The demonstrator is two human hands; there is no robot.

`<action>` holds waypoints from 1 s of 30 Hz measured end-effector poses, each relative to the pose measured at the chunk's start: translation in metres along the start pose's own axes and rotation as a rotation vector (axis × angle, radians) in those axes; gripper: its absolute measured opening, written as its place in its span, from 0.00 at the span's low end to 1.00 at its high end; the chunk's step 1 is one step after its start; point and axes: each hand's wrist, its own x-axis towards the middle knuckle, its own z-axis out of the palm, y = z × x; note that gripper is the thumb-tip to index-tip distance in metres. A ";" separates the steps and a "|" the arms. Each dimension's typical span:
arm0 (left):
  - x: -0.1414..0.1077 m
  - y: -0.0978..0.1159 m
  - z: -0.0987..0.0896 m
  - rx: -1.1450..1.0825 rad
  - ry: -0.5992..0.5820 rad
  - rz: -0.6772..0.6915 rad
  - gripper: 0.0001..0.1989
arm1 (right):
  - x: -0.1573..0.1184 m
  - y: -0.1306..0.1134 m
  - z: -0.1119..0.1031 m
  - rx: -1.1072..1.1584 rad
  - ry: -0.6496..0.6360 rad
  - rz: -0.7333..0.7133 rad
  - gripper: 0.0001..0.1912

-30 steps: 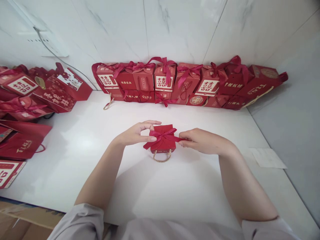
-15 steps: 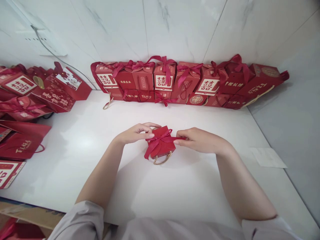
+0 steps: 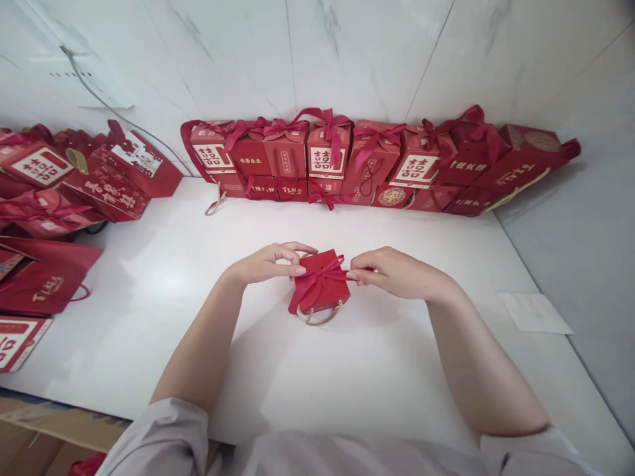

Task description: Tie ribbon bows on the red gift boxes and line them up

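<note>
A small red gift box (image 3: 325, 259) sits on the white table in front of me, tied across its top with a dark pink ribbon bow (image 3: 322, 272). Its twisted gold cord handle (image 3: 323, 322) hangs on the side towards me. At the box's left side, my left hand (image 3: 268, 263) has thumb and forefinger closed at the ribbon's left part, other fingers reaching along the far edge. My right hand (image 3: 397, 272) pinches the ribbon's right part between thumb and curled fingers, just beyond the box. One ribbon tail slants down over the near left corner.
Along the tiled wall stands a stacked row of red gift boxes (image 3: 325, 162) with ribbons. More red boxes and bags (image 3: 49, 284) crowd the left side. A white paper sheet (image 3: 536, 313) lies at right, near the grey side wall. A cable (image 3: 104, 102) runs down the wall.
My right hand has drawn slightly left, closer to the box, and its grip on the ribbon is nearer the knot. The box has shifted slightly to the right.
</note>
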 end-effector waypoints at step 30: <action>0.004 0.012 0.019 0.251 0.104 0.060 0.18 | 0.001 0.007 -0.002 0.090 -0.183 -0.020 0.15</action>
